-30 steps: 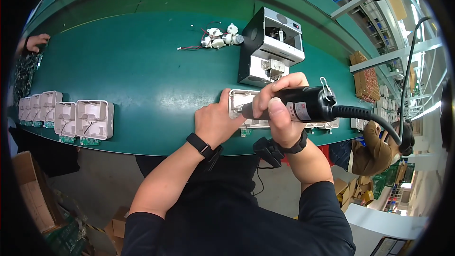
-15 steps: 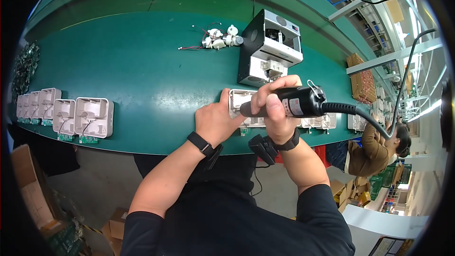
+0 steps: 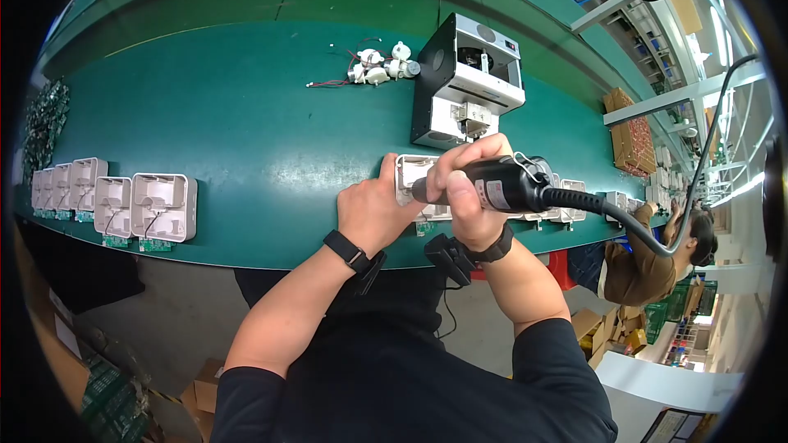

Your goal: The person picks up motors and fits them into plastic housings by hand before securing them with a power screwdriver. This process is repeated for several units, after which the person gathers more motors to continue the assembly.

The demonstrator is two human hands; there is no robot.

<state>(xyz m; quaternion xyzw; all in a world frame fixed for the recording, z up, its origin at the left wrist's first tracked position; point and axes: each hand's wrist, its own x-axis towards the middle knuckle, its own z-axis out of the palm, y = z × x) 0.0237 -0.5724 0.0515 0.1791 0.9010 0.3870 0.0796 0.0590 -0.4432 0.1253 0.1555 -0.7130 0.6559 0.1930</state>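
My right hand [image 3: 469, 190] is wrapped round a black corded electric screwdriver [image 3: 519, 184], held tilted with its tip pointing left and down. Under that tip lies a white plastic housing [image 3: 410, 167] at the table's near edge. My left hand [image 3: 369, 212] grips the housing's left side, thumb toward the screwdriver's nose. The bit and the spot it meets are hidden by my fingers. A green circuit board [image 3: 423, 229] sticks out at the housing's near side.
Several similar housings [image 3: 164, 207] line the left edge, others [image 3: 568, 212] the right. Beyond my hands stands a black-and-silver machine [image 3: 472, 82]; white motor-like parts [image 3: 376, 67] lie beside it. The screwdriver's cable [image 3: 636, 226] arcs rightward. A co-worker [image 3: 657, 267] sits at the right.
The screwdriver's rear end has swung slightly left and nearer to me, its cable shifting along. My left hand stays on the housing.
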